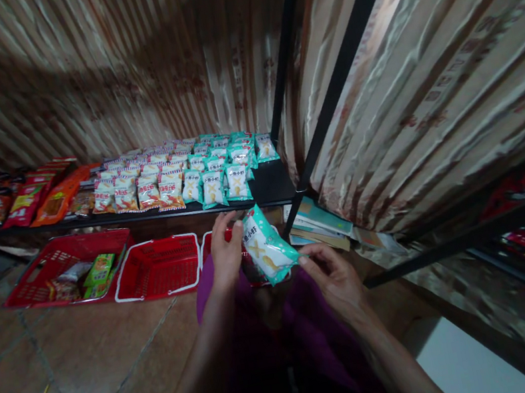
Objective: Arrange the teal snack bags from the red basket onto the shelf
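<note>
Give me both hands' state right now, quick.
Left hand: at the left edge of the teal-and-white snack packet; open or closed cannot be told.
Right hand: closed, holding the packet by its lower right corner.

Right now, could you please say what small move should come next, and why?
Probably move the teal packet forward to the shelf, right of the matching packets: the right hand pinches it by a corner, and black shelf surface shows beside them.
</note>
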Demonstrator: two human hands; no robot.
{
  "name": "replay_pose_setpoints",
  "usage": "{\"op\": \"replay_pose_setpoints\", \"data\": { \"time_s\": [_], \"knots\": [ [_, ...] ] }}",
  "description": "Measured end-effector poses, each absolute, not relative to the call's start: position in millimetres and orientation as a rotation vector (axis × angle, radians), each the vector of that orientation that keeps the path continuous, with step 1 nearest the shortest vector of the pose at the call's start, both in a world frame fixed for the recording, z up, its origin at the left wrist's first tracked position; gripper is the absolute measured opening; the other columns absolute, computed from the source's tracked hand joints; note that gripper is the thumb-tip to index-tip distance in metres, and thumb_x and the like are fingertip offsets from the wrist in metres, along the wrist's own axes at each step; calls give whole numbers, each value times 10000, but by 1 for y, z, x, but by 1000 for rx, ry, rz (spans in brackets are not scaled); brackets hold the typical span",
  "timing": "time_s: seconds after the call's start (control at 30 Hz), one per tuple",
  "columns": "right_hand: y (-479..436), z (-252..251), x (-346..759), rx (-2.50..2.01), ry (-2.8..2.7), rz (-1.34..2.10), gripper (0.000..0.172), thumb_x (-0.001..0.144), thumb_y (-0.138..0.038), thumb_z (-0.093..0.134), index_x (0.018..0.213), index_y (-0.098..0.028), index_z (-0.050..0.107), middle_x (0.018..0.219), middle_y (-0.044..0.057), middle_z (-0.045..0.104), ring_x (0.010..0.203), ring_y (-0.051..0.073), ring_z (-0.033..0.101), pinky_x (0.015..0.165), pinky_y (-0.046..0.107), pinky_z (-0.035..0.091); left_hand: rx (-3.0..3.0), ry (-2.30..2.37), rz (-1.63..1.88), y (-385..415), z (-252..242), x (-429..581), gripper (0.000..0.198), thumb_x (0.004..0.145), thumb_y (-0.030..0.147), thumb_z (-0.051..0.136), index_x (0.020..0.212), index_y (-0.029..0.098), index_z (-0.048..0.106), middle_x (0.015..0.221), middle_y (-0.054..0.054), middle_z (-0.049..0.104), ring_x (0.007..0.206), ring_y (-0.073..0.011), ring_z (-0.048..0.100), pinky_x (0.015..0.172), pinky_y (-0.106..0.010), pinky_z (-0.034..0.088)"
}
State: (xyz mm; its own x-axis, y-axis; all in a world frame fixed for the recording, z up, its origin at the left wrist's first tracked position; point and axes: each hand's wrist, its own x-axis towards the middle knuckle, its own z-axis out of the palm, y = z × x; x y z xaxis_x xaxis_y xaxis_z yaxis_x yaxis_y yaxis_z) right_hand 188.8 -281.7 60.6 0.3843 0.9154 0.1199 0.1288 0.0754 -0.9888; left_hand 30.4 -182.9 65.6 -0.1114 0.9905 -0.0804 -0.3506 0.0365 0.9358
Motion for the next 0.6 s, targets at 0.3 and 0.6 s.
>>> {"op": "replay_pose_setpoints", "data": {
  "time_s": [0.3, 0.6],
  "knots": [
    [-280, 51, 200, -1352, -1104, 774, 186, 738, -410, 652, 799, -239, 612, 750, -11, 609, 711, 154, 544, 658, 257, 433, 1065, 846, 1023, -178, 80, 17, 547, 619, 475, 769, 1039, 150, 639, 885, -109, 724, 784, -207, 651, 624, -259, 461],
    [-279, 49, 201, -1371, -1007, 734, 220, 704, -413, 678, 794, -219, 626, 771, 6, 632, 736, 168, 567, 689, 283, 443, 896, 869, 1127, -184, 68, 17, 360, 550, 417, 815, 698, 138, 643, 603, 15, 627, 521, -83, 535, 516, -192, 385]
  ]
}}
